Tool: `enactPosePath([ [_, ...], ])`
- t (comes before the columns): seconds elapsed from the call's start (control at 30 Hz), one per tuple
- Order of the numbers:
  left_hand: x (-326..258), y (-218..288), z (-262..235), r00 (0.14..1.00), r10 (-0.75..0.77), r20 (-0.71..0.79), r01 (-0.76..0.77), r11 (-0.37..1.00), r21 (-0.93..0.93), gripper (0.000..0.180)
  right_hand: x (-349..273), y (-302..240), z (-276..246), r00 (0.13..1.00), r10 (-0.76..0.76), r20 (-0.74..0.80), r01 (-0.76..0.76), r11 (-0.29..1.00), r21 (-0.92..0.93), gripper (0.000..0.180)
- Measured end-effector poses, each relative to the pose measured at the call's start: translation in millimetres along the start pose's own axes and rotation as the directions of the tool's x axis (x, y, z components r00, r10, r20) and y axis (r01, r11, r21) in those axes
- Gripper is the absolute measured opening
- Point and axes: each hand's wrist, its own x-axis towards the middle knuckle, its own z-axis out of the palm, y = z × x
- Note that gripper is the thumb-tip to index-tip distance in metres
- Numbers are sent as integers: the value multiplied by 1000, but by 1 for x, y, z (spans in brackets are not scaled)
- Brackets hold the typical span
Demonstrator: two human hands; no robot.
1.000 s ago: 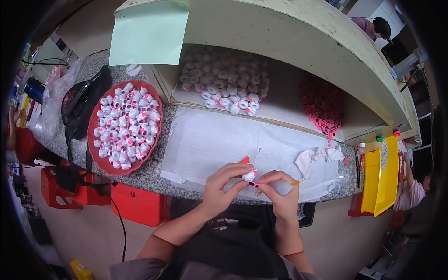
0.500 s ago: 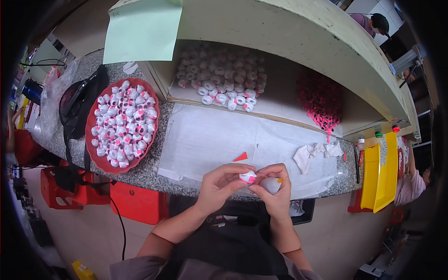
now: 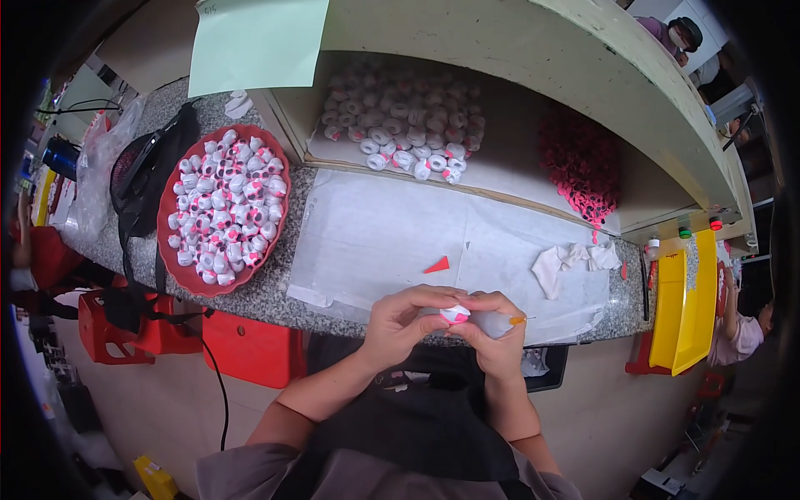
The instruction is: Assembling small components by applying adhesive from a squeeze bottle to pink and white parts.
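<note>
as two hands pinch one white-pink piece, right cradling one needle-tipped bottle

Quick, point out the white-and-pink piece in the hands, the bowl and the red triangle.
Piece (image 3: 452, 313), head view: its white part.
Bowl (image 3: 185, 278), head view: its lower left rim.
Red triangle (image 3: 437, 265), head view: its middle.
</note>
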Motion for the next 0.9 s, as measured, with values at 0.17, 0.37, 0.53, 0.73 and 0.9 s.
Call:
enactPosePath([
  [0.17,-1,2,-1,998,55,7,-55,998,13,17,-2,0,4,1000,10,-12,-10,1000,8,24],
  [0.37,0,7,-2,999,-51,15,51,997,-49,20,-2,-5,7,995,89,-49,-84,991,102,22],
  [0.53,-5,4,-5,999,-1,39,0,999,48,25,-1,-11,7,987,156,-48,-154,987,34,26],
  [0.73,-4,7,1,999,-41,-34,41,999,0,24,2,-12,8,990,141,-22,-141,990,9,25],
  [0.9,-4,6,2,998,12,-57,-8,998,63,23,2,-9,10,991,125,-40,-122,990,73,26],
])
